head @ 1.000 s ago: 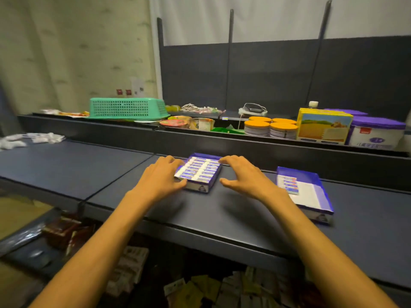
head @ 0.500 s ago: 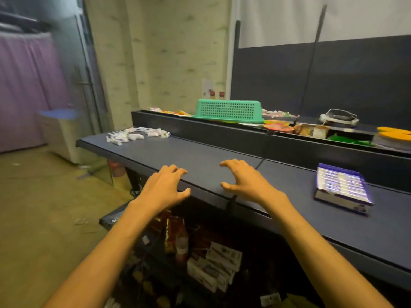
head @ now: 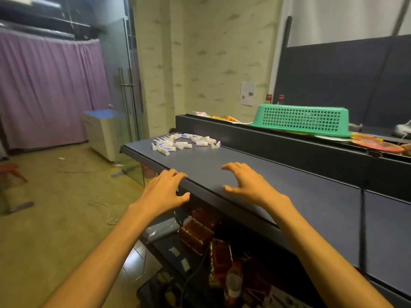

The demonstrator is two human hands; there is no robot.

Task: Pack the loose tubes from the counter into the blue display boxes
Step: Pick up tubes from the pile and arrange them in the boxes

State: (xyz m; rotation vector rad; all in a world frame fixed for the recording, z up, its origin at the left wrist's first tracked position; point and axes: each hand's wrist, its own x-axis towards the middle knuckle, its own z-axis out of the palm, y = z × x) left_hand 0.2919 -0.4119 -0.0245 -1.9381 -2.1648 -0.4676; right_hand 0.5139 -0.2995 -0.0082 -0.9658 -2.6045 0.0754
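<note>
**A heap of tubes left to pack**

The loose tubes (head: pixel 184 142) lie in a scattered white heap at the far left end of the tabletop (head: pixel 311 203), well apart from me. No blue display box shows in my view, so I cannot tell how many are filled. Judging by the heap, plenty is left to pack. My left hand (head: pixel 165 191) hovers at the tabletop's front edge, my right hand (head: pixel 249 184) over its surface; both are spread, holding nothing. A green basket (head: pixel 302 120) sits upturned on the raised ledge behind.
</note>
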